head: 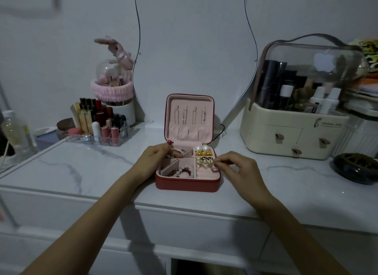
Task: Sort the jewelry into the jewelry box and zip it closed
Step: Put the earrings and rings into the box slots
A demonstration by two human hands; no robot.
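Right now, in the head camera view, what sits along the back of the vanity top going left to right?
clear plastic bottle → lipstick organizer → pink rabbit dome → open jewelry box → cream cosmetics case → dark dish

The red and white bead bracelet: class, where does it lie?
In the head view, the bead bracelet lies in the jewelry box's front-left compartment, just right of the left hand.

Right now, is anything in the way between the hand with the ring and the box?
Nothing visible is. The right hand pinches a small ring right over the box's right edge, beside the earrings. The lid stands open.
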